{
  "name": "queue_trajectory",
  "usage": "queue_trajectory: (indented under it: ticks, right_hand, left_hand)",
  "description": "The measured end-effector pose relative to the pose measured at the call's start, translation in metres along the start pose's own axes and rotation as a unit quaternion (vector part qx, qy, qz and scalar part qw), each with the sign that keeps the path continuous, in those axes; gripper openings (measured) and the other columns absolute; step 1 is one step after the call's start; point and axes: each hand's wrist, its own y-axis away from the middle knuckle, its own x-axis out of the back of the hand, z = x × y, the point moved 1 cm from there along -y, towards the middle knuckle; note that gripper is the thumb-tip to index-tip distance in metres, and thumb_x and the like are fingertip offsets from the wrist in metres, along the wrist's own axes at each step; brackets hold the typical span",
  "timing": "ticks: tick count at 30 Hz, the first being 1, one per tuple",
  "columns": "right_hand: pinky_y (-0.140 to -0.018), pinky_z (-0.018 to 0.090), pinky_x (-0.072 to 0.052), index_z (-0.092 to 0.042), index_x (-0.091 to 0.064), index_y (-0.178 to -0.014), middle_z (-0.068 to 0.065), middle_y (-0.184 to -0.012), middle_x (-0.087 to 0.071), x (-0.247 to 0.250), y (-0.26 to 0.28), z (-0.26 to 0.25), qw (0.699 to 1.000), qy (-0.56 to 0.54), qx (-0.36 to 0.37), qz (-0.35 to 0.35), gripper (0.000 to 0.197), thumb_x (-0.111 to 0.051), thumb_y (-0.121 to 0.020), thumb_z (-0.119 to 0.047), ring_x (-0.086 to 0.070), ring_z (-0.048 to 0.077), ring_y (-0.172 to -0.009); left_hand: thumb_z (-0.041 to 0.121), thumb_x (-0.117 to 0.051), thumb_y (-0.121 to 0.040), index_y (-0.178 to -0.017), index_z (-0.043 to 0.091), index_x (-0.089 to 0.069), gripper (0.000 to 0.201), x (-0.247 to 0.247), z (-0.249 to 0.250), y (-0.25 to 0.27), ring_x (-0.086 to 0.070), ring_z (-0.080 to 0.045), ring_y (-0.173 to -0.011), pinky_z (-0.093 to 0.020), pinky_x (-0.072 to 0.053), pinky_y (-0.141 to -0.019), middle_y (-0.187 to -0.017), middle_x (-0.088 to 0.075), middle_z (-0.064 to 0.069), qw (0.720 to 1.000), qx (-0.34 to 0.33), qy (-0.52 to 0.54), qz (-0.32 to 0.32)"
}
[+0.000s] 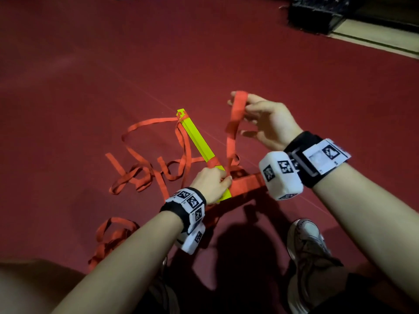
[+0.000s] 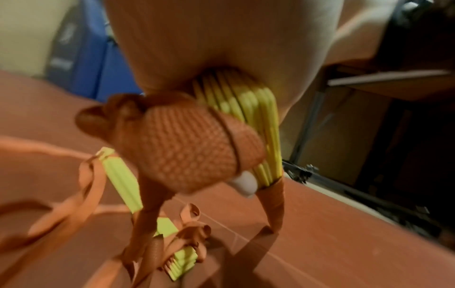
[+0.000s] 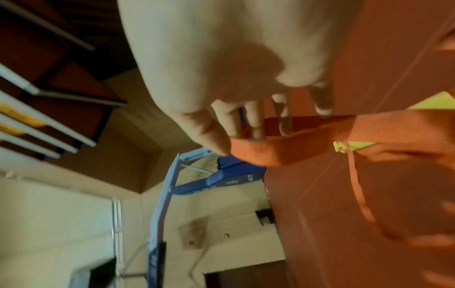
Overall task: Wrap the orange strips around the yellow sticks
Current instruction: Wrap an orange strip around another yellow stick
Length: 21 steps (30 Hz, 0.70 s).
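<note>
A bundle of yellow sticks lies slanted on the red floor, with orange strip tied at its far tip. My left hand grips the bundle near its near end, where orange strip is wound round it. In the left wrist view the sticks show edge-on in my palm beside a wound orange strip. My right hand is raised above and to the right, holding an orange strip looped over its fingers; the strip runs down to the bundle. The right wrist view shows my thumb pressing that strip.
Loose orange strips lie tangled on the floor left of the sticks, and another heap sits by my left forearm. My shoe is at the lower right. A dark rack stands at the far right.
</note>
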Motion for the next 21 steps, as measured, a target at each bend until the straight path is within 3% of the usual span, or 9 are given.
queue_trajectory:
  ticks: [2,4,6,8,11,13,15,18,21]
  right_hand:
    - [-0.072,0.028,-0.041,-0.023,-0.069,-0.118,-0.002,-0.109,-0.068,0.000,-0.006,0.013,0.992,0.122,0.016,0.031,0.061,-0.051,-0.060,-0.014,-0.060,0.003,-0.089]
    - [-0.072,0.025,-0.050,-0.020,-0.066,-0.126,0.005,-0.112,-0.068,0.002,-0.008,0.032,0.949,0.316,0.021,0.012,0.073,-0.047,-0.055,-0.011,-0.066,0.011,-0.091]
    - [-0.096,0.026,-0.048,-0.023,-0.059,-0.138,0.007,-0.135,-0.064,0.005,-0.003,0.055,0.842,0.533,-0.004,-0.077,0.069,-0.053,-0.072,-0.004,-0.062,0.023,-0.120]
    - [-0.096,0.025,-0.044,-0.021,-0.057,-0.141,0.007,-0.131,-0.067,0.003,0.005,0.081,0.762,0.623,-0.014,-0.174,0.062,-0.057,-0.082,-0.001,-0.061,0.025,-0.122]
    - [-0.076,0.025,-0.042,-0.018,-0.052,-0.141,0.006,-0.101,-0.069,-0.002,0.016,0.108,0.762,0.611,-0.033,-0.210,0.062,-0.056,-0.082,-0.002,-0.066,0.032,-0.102]
    - [-0.077,0.023,-0.042,-0.018,-0.036,-0.152,0.004,-0.113,-0.070,0.000,0.016,0.114,0.777,0.601,-0.008,-0.187,0.076,-0.058,-0.081,-0.002,-0.065,0.031,-0.100]
    - [-0.081,0.026,-0.048,-0.022,-0.029,-0.154,0.005,-0.120,-0.071,0.006,0.014,0.115,0.789,0.587,0.015,-0.178,0.085,-0.064,-0.079,-0.001,-0.066,0.030,-0.097]
    - [-0.090,0.036,-0.052,-0.029,-0.043,-0.141,0.004,-0.113,-0.072,0.014,0.009,0.115,0.805,0.561,0.020,-0.193,0.073,-0.070,-0.077,-0.004,-0.067,0.029,-0.102]
    - [-0.093,0.040,-0.051,-0.027,-0.056,-0.128,0.004,-0.109,-0.072,0.017,0.005,0.118,0.790,0.576,0.014,-0.210,0.056,-0.072,-0.078,-0.007,-0.066,0.029,-0.103]
  left_hand:
    - [0.036,-0.054,-0.100,-0.057,0.018,-0.045,0.047,0.000,-0.002,-0.001,-0.061,-0.044,-0.083,-0.039,-0.041,-0.068,-0.063,-0.054,-0.013,1.000,0.019,0.019,0.001]
    - [0.034,-0.055,-0.099,-0.056,0.015,-0.046,0.048,0.001,-0.003,0.000,-0.063,-0.042,-0.077,-0.038,-0.046,-0.066,-0.058,-0.052,-0.012,0.998,0.035,0.050,0.003]
    - [0.034,-0.057,-0.098,-0.055,0.010,-0.042,0.051,0.001,-0.004,-0.001,-0.064,-0.043,-0.072,-0.042,-0.052,-0.066,-0.058,-0.054,-0.017,0.995,0.051,0.079,0.012]
    - [0.032,-0.057,-0.097,-0.053,0.009,-0.041,0.051,0.000,-0.004,-0.001,-0.062,-0.045,-0.073,-0.044,-0.053,-0.068,-0.065,-0.059,-0.025,0.994,0.062,0.092,0.022]
    - [0.028,-0.057,-0.093,-0.054,0.011,-0.048,0.043,-0.002,-0.005,-0.001,-0.064,-0.043,-0.077,-0.045,-0.054,-0.069,-0.069,-0.064,-0.023,0.990,0.092,0.105,0.025]
    - [0.028,-0.060,-0.090,-0.065,0.014,-0.055,0.030,-0.004,-0.007,-0.002,-0.066,-0.039,-0.081,-0.041,-0.051,-0.069,-0.071,-0.066,-0.015,0.984,0.126,0.119,0.031]
    - [0.032,-0.065,-0.090,-0.093,0.011,-0.057,0.023,-0.005,-0.010,-0.004,-0.068,-0.035,-0.087,-0.038,-0.051,-0.072,-0.088,-0.067,-0.010,0.973,0.169,0.153,0.042]
    - [0.031,-0.068,-0.090,-0.113,0.010,-0.045,0.039,-0.005,-0.011,-0.006,-0.068,-0.030,-0.075,-0.039,-0.056,-0.068,-0.093,-0.061,-0.007,0.952,0.205,0.221,0.053]
    - [0.030,-0.065,-0.093,-0.102,0.018,-0.054,0.019,-0.004,-0.009,-0.008,-0.058,-0.019,-0.063,-0.029,-0.038,-0.053,-0.077,-0.058,0.003,0.964,0.183,0.188,0.036]
